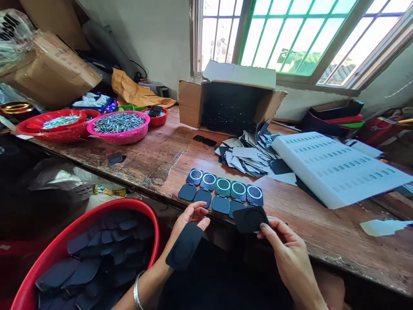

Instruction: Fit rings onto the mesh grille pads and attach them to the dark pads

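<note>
My right hand pinches a thin black square pad with a faint round outline by its corner. The pad hangs over the near end of a row of hinged black square cases with pale rings, which lie unfolded near the table edge. My left hand is left of that, thumb and fingers apart and slightly curled, its fingertips near the flat lids. Another black square pad with a round outline lies against my left wrist and the base of the thumb; the fingers are not closed on it.
A red tub of black flat pieces stands at lower left. On the wooden table are a pink basket of small metal parts, an open cardboard box, a heap of paper-backed pieces, a white foam tray and a small bottle.
</note>
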`<state>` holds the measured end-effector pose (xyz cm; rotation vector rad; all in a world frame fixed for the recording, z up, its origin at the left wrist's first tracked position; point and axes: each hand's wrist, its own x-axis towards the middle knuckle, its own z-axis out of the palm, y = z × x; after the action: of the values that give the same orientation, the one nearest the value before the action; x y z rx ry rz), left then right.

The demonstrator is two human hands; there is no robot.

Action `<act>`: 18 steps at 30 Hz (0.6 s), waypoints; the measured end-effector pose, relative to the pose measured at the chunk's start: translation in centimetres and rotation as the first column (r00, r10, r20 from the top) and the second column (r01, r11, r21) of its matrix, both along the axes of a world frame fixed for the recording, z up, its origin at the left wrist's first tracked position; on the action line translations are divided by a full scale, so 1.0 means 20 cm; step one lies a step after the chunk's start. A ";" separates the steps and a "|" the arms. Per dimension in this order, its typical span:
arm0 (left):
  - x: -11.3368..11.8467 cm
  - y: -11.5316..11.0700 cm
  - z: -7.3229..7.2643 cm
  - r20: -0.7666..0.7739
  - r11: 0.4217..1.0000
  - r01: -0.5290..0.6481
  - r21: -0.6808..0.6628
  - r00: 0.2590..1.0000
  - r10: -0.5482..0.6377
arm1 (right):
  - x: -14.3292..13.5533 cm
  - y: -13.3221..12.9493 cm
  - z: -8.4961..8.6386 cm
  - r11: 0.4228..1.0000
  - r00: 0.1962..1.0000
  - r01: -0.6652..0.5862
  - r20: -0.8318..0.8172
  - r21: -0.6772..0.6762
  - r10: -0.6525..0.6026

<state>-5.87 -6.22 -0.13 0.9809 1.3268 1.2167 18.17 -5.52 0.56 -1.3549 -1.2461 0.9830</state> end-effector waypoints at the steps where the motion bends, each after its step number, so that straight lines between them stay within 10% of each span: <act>1: 0.00 0.01 0.02 -0.022 1.000 0.011 -0.022 1.000 -0.012 | 0.04 0.02 -0.01 0.999 0.999 0.038 -0.029 -0.015 -0.038; 6: 0.06 0.06 0.03 -0.131 0.988 0.125 -0.091 0.982 -0.136 | 0.20 0.17 -0.08 0.993 0.992 0.112 -0.060 0.021 -0.111; 18: 0.28 0.24 0.12 -0.382 0.901 0.430 -0.058 0.824 -0.418 | 0.33 0.56 -0.16 0.902 0.764 -0.426 0.561 0.071 0.317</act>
<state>-0.26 -1.36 2.23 1.5061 1.2895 0.7208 24.86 5.73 -2.70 -1.2905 -2.0552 0.7255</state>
